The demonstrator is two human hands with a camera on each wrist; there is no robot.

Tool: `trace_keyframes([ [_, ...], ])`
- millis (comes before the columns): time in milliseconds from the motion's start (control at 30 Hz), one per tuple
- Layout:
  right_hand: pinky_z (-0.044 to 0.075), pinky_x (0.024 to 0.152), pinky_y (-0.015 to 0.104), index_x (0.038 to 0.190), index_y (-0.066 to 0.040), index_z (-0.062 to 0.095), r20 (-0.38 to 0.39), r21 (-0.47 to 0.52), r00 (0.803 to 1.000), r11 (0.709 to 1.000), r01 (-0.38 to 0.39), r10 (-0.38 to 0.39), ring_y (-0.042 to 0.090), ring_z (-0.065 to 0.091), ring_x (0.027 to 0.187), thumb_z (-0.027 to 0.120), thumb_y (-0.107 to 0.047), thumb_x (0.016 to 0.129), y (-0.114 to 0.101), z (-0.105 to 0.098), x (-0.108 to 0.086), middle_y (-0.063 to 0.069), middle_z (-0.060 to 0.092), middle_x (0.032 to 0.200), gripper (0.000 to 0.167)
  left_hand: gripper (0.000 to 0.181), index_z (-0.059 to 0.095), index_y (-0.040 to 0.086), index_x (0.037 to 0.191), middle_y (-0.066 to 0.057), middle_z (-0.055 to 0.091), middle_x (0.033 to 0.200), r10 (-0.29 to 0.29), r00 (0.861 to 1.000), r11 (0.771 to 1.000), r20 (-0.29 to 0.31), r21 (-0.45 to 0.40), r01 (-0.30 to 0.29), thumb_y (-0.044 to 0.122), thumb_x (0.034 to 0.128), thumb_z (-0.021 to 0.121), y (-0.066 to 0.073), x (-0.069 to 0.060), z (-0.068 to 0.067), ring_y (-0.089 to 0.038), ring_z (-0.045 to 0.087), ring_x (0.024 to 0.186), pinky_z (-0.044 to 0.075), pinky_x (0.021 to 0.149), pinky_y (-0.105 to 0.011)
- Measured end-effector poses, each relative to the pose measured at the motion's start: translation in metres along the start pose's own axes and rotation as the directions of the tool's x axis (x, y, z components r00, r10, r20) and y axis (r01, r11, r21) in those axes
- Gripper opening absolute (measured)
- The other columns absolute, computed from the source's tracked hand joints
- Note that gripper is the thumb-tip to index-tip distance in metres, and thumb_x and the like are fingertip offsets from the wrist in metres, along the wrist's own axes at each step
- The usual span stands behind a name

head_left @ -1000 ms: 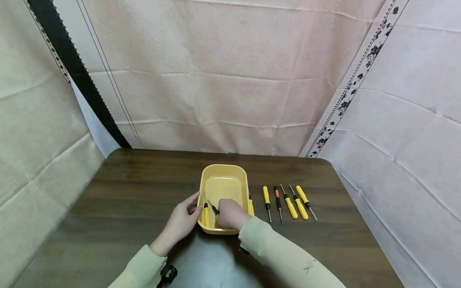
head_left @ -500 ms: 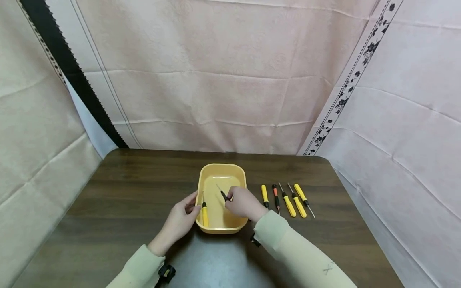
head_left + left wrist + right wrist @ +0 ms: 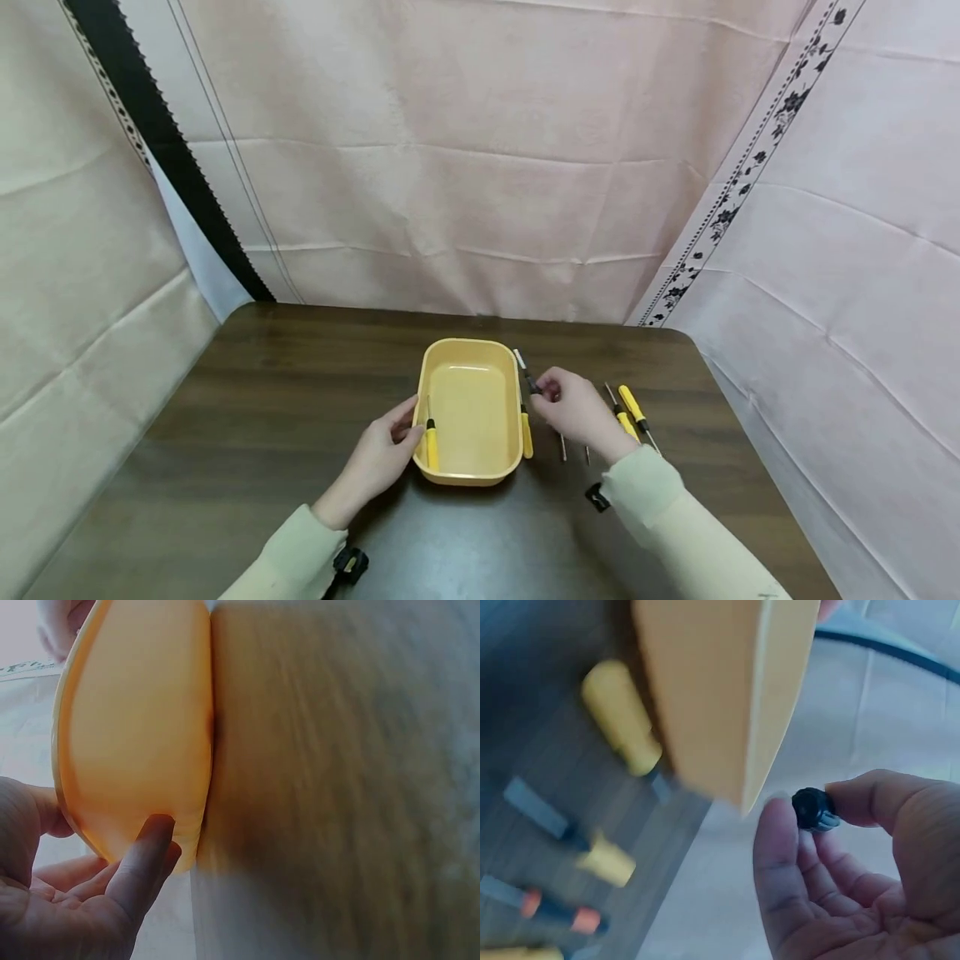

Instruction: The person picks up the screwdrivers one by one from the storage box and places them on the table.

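My left hand (image 3: 384, 446) pinches the left wall of a yellow plastic tray (image 3: 514, 375), thumb at the rim and fingers against the outside. A yellow-and-black screwdriver (image 3: 432, 448) lies in the tray along that wall. To the right of the tray, my right hand (image 3: 573, 407) grips a black-handled screwdriver (image 3: 528, 379), its shaft pointing away and left. The right wrist view shows its round black end (image 3: 812, 810) between thumb and fingers; the rest is hidden. Beside the tray's right wall lies another yellow screwdriver (image 3: 527, 435).
Several screwdrivers lie in a row to the right on the dark wooden table (image 3: 300, 358), among them a yellow one (image 3: 632, 403) and a red-and-black one (image 3: 555, 909). My right hand and forearm cover part of the row. Pale cloth (image 3: 480, 208) hangs behind the table.
My right hand has lifted the black-handled screwdriver out of the tray and carried it right, past the tray's right wall. My left hand stays on the tray.
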State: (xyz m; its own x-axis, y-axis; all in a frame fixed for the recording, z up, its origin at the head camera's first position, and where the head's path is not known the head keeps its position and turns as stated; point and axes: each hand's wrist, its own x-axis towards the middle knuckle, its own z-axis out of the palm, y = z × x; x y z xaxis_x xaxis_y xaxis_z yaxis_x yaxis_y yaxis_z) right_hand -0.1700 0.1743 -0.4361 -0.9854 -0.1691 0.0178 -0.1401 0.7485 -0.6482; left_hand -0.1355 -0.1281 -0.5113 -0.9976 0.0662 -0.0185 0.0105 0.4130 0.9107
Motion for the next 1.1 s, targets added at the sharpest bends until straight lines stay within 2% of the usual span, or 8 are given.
trace_keyframes([
  [167, 0.048, 0.059, 0.032, 0.098, -0.009, 0.062, -0.033, -0.018, 0.999, 0.999, -0.029, 0.029, 0.017, 0.056, 0.068, 0.066, -0.018, 0.089, 0.043, -0.025, -0.009, 0.002, 0.061, 0.082, 0.013, 0.053, 0.045, 0.015, 0.146, -0.01, 0.061, 0.126, 0.011, 1.0, 1.0, 0.011, -0.022, -0.011, 0.019, 0.0959, 0.062, 0.001, -0.002, 0.0, -0.02, 0.062, 0.106, 0.054, 0.084, -0.033],
  [267, 0.048, 0.058, 0.032, 0.1, -0.007, 0.061, -0.04, -0.059, 0.996, 0.995, -0.083, 0.08, 0.018, 0.055, 0.07, 0.064, -0.017, 0.09, 0.073, -0.038, -0.017, 0.004, 0.061, 0.084, 0.015, 0.052, 0.046, 0.015, 0.146, -0.012, 0.061, 0.127, 0.013, 1.0, 0.999, 0.017, -0.034, -0.013, 0.019, 0.096, 0.062, 0.001, -0.003, 0.0, -0.02, 0.062, 0.106, 0.054, 0.085, -0.033],
  [433, 0.049, 0.058, 0.035, 0.104, 0.0, 0.06, -0.066, -0.135, 0.983, 0.975, -0.177, 0.169, 0.02, 0.058, 0.07, 0.062, -0.016, 0.09, 0.117, -0.057, -0.03, 0.008, 0.063, 0.087, 0.021, 0.052, 0.045, 0.014, 0.146, -0.014, 0.06, 0.127, 0.022, 0.999, 0.999, 0.024, -0.042, -0.021, 0.018, 0.0963, 0.062, 0.0, -0.003, -0.001, -0.02, 0.062, 0.106, 0.053, 0.086, -0.033],
  [600, 0.051, 0.063, 0.041, 0.102, 0.002, 0.061, -0.091, -0.188, 0.974, 0.957, -0.222, 0.208, 0.025, 0.06, 0.077, 0.062, -0.017, 0.089, 0.152, -0.071, -0.04, 0.013, 0.064, 0.09, 0.023, 0.053, 0.044, 0.015, 0.147, -0.013, 0.06, 0.127, 0.015, 0.999, 0.999, 0.031, -0.035, -0.014, 0.019, 0.0966, 0.061, -0.001, -0.003, -0.001, -0.019, 0.062, 0.105, 0.054, 0.085, -0.033],
  [800, 0.049, 0.063, 0.043, 0.096, 0.002, 0.06, -0.084, -0.236, 0.963, 0.934, -0.268, 0.255, 0.027, 0.059, 0.075, 0.062, -0.016, 0.086, 0.173, -0.078, -0.048, 0.014, 0.064, 0.087, 0.021, 0.054, 0.043, 0.017, 0.147, -0.01, 0.061, 0.126, 0.016, 0.999, 1.0, 0.035, -0.012, -0.015, 0.02, 0.097, 0.061, -0.001, -0.002, -0.001, -0.018, 0.062, 0.104, 0.054, 0.083, -0.031],
  [900, 0.048, 0.062, 0.042, 0.094, 0.001, 0.06, -0.076, -0.251, 0.959, 0.925, -0.285, 0.274, 0.025, 0.058, 0.072, 0.063, -0.016, 0.086, 0.177, -0.078, -0.05, 0.012, 0.064, 0.085, 0.019, 0.054, 0.042, 0.018, 0.148, -0.01, 0.061, 0.126, 0.015, 0.999, 1.0, 0.038, -0.008, -0.015, 0.021, 0.0973, 0.061, -0.001, -0.002, -0.001, -0.018, 0.062, 0.105, 0.054, 0.084, -0.031],
  [1100, 0.047, 0.061, 0.04, 0.09, 0.0, 0.06, -0.076, -0.271, 0.962, 0.923, -0.274, 0.263, 0.023, 0.057, 0.069, 0.064, -0.015, 0.085, 0.177, -0.076, -0.049, 0.01, 0.064, 0.081, 0.016, 0.054, 0.042, 0.017, 0.148, -0.012, 0.06, 0.127, 0.006, 0.999, 1.0, 0.033, -0.015, -0.005, 0.021, 0.0972, 0.061, 0.0, -0.002, -0.002, -0.02, 0.061, 0.107, 0.053, 0.086, -0.033],
])
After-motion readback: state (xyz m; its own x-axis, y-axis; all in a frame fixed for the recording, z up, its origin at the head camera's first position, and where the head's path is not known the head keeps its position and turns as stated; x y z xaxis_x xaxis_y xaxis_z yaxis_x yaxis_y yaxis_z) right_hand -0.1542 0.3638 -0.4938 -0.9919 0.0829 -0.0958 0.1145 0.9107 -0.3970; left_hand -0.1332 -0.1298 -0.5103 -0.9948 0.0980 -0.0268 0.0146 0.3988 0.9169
